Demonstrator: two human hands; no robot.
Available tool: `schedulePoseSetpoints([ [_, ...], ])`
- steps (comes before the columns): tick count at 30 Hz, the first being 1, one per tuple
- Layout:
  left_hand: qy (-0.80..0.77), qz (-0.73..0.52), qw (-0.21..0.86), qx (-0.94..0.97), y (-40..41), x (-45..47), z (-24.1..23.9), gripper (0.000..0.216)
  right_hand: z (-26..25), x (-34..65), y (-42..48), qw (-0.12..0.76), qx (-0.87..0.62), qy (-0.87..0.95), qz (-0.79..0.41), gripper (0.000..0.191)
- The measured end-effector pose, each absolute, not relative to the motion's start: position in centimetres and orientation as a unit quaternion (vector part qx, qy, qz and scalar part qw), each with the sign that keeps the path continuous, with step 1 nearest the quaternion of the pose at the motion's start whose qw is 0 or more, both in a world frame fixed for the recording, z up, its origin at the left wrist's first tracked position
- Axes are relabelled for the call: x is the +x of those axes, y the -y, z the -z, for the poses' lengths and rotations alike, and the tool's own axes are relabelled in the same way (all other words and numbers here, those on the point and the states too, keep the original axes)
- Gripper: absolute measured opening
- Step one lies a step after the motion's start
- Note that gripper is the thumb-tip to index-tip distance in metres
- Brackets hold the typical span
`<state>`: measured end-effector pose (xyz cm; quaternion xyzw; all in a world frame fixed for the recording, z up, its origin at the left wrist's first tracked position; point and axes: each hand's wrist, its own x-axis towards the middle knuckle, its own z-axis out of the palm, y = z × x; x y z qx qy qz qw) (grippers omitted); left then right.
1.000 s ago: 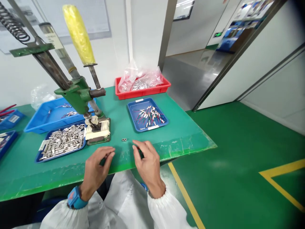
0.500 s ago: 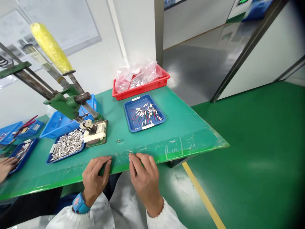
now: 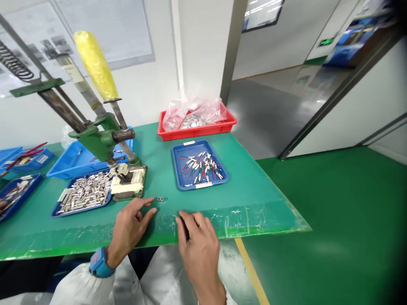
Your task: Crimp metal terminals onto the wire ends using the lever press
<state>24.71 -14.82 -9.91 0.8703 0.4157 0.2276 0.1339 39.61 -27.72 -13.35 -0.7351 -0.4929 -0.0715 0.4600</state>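
Note:
My left hand (image 3: 132, 224) reaches over the table, thumb and forefinger apart with nothing between them. Just beyond its fingertips lie a couple of small metal rings (image 3: 160, 199). To the right, the thumb and forefinger of my right hand (image 3: 199, 241) are pinched together close above the table's front strip. A thin, pale tip (image 3: 174, 216) sticks out leftward from that pinch; what it belongs to is hidden by the fingers. Behind my right hand stands a blue tray (image 3: 178, 182) of short red, green and white wires (image 3: 202, 167).
A green hand press (image 3: 104, 140) with a yellow-wrapped lever (image 3: 95, 65) stands left of centre, beside a tray of metal sleeves (image 3: 85, 192). At the back sits a red bin (image 3: 197, 133) holding plastic bags. Another person's hand (image 3: 3, 205) is at the left edge.
My left hand has moved forward and its fingers have opened toward the small rings. The right hand keeps its pinch. The view has shifted, and the other person's hand is now mostly out of frame.

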Motion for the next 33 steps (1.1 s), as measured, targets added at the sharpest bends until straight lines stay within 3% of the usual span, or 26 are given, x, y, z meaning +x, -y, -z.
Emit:
schedulePoseSetpoints([
  [8, -0.387, -0.270, 0.191, 0.861, 14.9, 23.6, 10.2, 0.026, 13.9, 38.9, 27.4, 0.458, -0.720, 0.505, 0.129, 0.015],
  [17, -0.363, -0.310, 0.343, 0.809, 14.4, 21.6, 10.6, 0.024, 14.4, 37.5, 26.9, 0.423, -0.751, 0.482, 0.158, 0.011],
  [27, -0.341, -0.353, 0.415, 0.766, 14.0, 19.5, 11.0, 0.024, 12.0, 36.3, 24.8, 0.330, -0.781, 0.529, 0.033, 0.037],
  [33, -0.338, -0.352, 0.419, 0.766, 14.0, 19.4, 10.9, 0.022, 11.4, 36.0, 23.2, 0.273, -0.776, 0.568, 0.022, 0.042],
])
